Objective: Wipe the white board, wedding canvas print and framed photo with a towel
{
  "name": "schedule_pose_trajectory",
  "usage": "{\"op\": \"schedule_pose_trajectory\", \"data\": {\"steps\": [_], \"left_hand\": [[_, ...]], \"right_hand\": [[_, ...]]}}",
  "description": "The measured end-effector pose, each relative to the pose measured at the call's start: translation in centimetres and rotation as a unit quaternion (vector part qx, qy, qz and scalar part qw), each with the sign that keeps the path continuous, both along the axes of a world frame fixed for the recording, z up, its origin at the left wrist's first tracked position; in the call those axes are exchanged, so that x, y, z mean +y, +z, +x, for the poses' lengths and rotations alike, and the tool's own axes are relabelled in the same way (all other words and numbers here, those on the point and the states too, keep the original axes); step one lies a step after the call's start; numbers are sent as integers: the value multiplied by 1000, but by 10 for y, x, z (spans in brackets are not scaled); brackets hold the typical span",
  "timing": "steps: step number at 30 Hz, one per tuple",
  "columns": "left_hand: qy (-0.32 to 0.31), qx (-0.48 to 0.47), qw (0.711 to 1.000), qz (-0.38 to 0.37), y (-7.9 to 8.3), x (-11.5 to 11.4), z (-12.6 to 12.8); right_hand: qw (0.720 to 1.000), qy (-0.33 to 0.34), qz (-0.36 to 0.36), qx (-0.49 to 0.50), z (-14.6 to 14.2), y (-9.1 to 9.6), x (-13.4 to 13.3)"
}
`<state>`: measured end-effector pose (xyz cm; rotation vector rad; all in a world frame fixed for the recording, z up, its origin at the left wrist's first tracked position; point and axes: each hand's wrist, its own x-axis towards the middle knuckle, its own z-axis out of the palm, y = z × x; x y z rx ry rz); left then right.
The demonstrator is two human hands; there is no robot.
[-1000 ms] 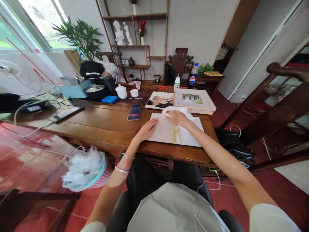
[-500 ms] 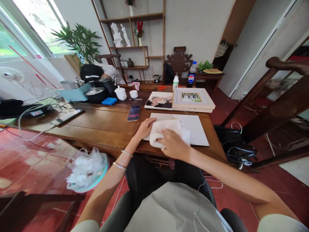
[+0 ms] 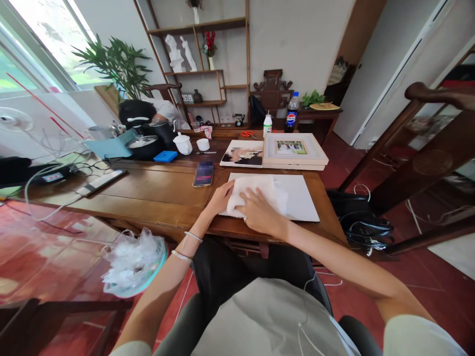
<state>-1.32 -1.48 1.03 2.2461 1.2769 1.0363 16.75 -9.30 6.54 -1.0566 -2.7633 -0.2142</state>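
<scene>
A white folded cloth [image 3: 276, 194] lies on a flat white board [image 3: 302, 200] at the table's near edge. My right hand [image 3: 261, 213] rests on the cloth, fingers spread and pressing down, a ring on one finger. At the board's left edge is my left hand [image 3: 219, 199], its fingers stretched out and touching the board beside the cloth. Its thumb side is partly hidden. Behind the board lie a print [image 3: 241, 153] with a blurred picture and a pale picture frame [image 3: 319, 152] holding a small photo.
A phone [image 3: 204, 174] lies left of the board. Farther back stand a white teapot [image 3: 183, 144], a white cup [image 3: 203, 144], orange scissors [image 3: 247, 133], a small white bottle [image 3: 267, 126] and a cola bottle [image 3: 292, 113]. A bin [image 3: 159, 267] of plastic bags stands on the floor.
My right hand has shifted slightly left, and its fingers have gone from bunched on the cloth to spread flat. The cloth lies flatter. The left hand stays at the board's edge.
</scene>
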Motion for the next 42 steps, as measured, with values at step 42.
{"op": "schedule_pose_trajectory", "data": {"steps": [42], "left_hand": [[-36,26,998,33,-2,2,1]], "right_hand": [[986,-156,-45,-17,131,0,63]]}}
